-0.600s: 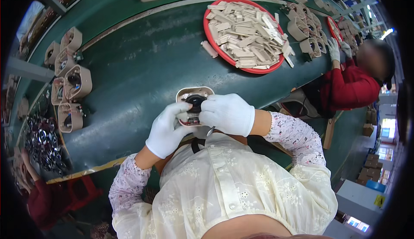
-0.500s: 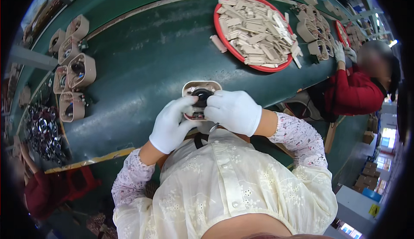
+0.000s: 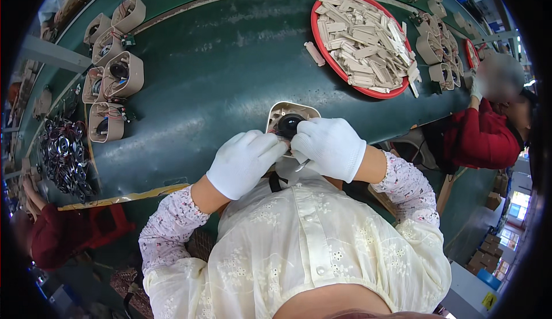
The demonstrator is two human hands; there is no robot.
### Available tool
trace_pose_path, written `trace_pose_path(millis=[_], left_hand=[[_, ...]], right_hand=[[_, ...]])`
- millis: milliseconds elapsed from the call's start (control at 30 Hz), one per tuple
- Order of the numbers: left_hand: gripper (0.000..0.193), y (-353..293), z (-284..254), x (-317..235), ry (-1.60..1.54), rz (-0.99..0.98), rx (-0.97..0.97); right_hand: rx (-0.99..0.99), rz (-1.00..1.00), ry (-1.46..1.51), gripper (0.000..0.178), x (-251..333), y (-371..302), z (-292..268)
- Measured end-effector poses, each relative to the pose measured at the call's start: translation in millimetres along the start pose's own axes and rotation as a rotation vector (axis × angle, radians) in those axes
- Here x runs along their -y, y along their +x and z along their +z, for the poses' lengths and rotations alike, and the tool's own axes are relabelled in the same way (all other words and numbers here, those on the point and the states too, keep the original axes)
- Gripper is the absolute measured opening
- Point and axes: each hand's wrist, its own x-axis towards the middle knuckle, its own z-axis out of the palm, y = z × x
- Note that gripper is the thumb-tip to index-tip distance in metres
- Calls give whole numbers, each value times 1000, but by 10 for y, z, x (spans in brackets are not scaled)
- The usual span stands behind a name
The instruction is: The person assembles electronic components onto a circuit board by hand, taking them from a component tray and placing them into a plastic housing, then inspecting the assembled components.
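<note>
A beige plastic housing (image 3: 278, 111) with rounded corners sits near the table's front edge, before my body. Inside it lies a round black part (image 3: 289, 125), like a small speaker. My left hand (image 3: 244, 162), in a white knitted glove, is closed at the housing's left front side; what its fingertips pinch is hidden. Also gloved in white, my right hand (image 3: 332, 146) curls over the right side with fingers against the black part. A slim metal tool (image 3: 302, 165), its kind unclear, pokes out below that palm.
A red round tray (image 3: 317, 31) heaped with beige plastic strips stands at the back right, one loose strip (image 3: 314, 54) beside it. Similar housings (image 3: 133, 74) cluster at the left, near a pile of dark shiny round parts (image 3: 62, 152). A co-worker in red (image 3: 486, 138) works at the right.
My left hand has left the black part's edge and dropped to the housing's left front side, its fingers closer together. The black part looks more tilted. The whole view has shifted.
</note>
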Motion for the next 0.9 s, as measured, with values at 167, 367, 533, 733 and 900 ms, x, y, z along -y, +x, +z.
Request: trace_pose_path(millis=[167, 367, 533, 733, 900], left_hand=[[31, 23, 6, 12, 4, -7, 81], [34, -51, 178, -195, 8, -147, -14], [36, -20, 216, -242, 15, -200, -47], [37, -49, 205, -223, 14, -176, 9], [36, -85, 211, -235, 23, -152, -134]], right_hand=[[-4, 8, 53, 6, -36, 7, 5], [-500, 214, 1036, 11, 37, 51, -342], [-631, 318, 1401, 47, 190, 58, -79], [-654, 209, 1281, 46, 138, 22, 173], [-665, -59, 902, 32, 42, 94, 249]])
